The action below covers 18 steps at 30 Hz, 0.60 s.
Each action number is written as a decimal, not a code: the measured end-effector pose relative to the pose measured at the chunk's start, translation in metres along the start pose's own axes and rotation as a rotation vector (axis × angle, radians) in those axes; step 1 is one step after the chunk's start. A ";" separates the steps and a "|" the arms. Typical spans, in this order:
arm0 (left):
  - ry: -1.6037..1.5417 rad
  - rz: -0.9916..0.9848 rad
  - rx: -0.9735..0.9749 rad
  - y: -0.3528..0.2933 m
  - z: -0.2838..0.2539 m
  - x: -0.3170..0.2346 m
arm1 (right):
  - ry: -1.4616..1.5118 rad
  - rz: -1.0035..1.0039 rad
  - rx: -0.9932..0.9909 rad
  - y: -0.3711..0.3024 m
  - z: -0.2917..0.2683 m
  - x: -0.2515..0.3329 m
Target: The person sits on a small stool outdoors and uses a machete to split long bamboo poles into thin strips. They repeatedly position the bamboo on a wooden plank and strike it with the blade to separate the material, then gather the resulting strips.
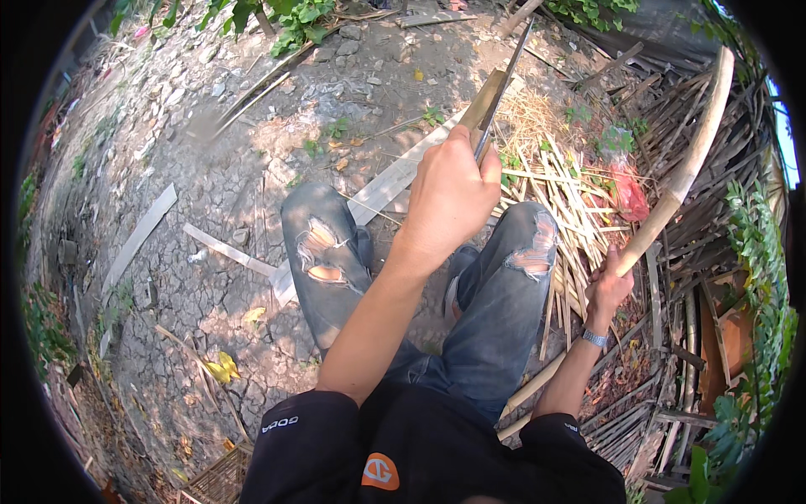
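Note:
My left hand [453,189] is raised in front of my knees and closed in a fist. A long narrow knife with a dark blade [510,71] sticks up out of it, the handle hidden by the fingers. Against the blade lies a short flat brown piece that looks like split bamboo [483,105]. Lower on the right, my right hand [606,290], with a watch at the wrist, is wrapped round a long, slightly bent bamboo pole [676,189]. Its upper end reaches toward the upper right. Whether the pole continues below the hand I cannot tell.
Beyond my right knee, cut bamboo strips [558,206] lie in a heap beside a red plastic bag [628,191]. Piled sticks [709,160] line the right side. A flat plank [395,181] lies on cracked earth past my knees. A woven basket [220,477] stands lower left.

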<state>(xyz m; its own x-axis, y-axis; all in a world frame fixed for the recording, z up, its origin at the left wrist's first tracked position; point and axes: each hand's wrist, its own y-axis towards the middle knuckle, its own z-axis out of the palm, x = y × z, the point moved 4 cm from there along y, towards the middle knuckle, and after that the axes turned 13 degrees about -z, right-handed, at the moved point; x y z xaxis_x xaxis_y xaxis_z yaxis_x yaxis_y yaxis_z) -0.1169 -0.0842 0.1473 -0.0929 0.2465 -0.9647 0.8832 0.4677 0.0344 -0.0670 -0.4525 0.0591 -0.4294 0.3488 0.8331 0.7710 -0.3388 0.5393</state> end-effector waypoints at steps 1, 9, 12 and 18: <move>-0.011 0.015 -0.019 0.000 0.003 0.000 | 0.039 -0.118 0.044 0.038 -0.006 0.026; 0.025 0.075 -0.035 0.002 0.013 0.000 | 0.322 -0.421 0.052 0.154 0.043 0.220; 0.022 0.045 -0.007 0.004 -0.001 0.000 | -0.275 -0.286 0.512 0.112 0.100 0.178; 0.104 0.054 0.082 0.025 0.001 0.016 | -0.532 -0.216 0.897 0.122 0.084 0.172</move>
<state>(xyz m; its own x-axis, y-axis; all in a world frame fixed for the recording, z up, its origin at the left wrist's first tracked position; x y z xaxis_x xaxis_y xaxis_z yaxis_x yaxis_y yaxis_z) -0.0957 -0.0695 0.1327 -0.0876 0.3576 -0.9297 0.9224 0.3815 0.0598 -0.0069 -0.3603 0.2579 -0.5047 0.7348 0.4531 0.8609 0.4677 0.2004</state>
